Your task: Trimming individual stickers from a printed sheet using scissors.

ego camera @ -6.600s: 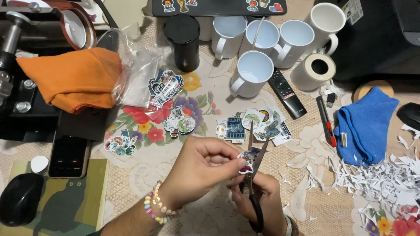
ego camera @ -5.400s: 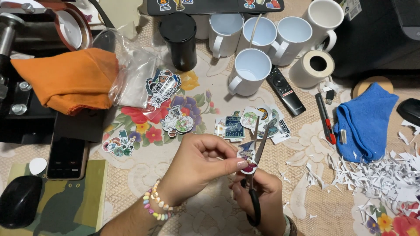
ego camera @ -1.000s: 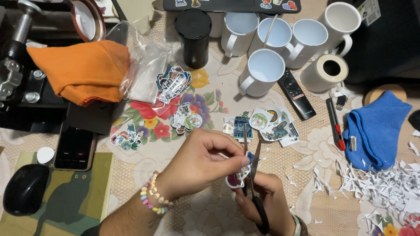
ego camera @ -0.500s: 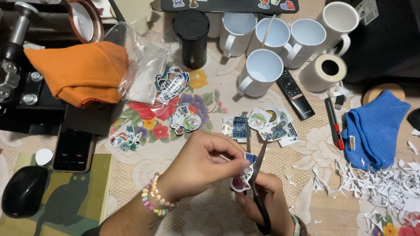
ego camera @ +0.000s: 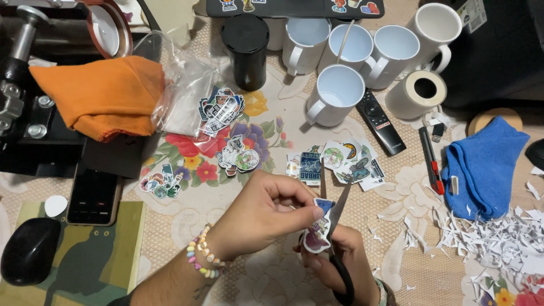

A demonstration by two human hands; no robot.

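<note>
My left hand [ego camera: 262, 214], with a bead bracelet on the wrist, pinches a small purple and blue sticker [ego camera: 317, 232] by its top. My right hand [ego camera: 345, 262] sits just below and holds black-handled scissors [ego camera: 335, 221], whose blades are spread apart around the sticker's right edge. Both hands hover over the flowered tablecloth near the front edge. A cluster of cut-out stickers [ego camera: 340, 161] lies on the cloth just beyond the scissor tips.
Several white mugs [ego camera: 334, 93], a black canister [ego camera: 245, 51], a remote [ego camera: 381, 122], a tape roll [ego camera: 416, 93], a red utility knife [ego camera: 433, 164], a blue cloth [ego camera: 484, 167], paper scraps [ego camera: 498, 243]. Left: orange cloth [ego camera: 99, 93], phone [ego camera: 93, 195], mouse [ego camera: 28, 249], sticker bag [ego camera: 192, 96].
The sticker has been turned and shifted slightly between my fingers while the scissors keep working along its edge. The view has drifted a little.
</note>
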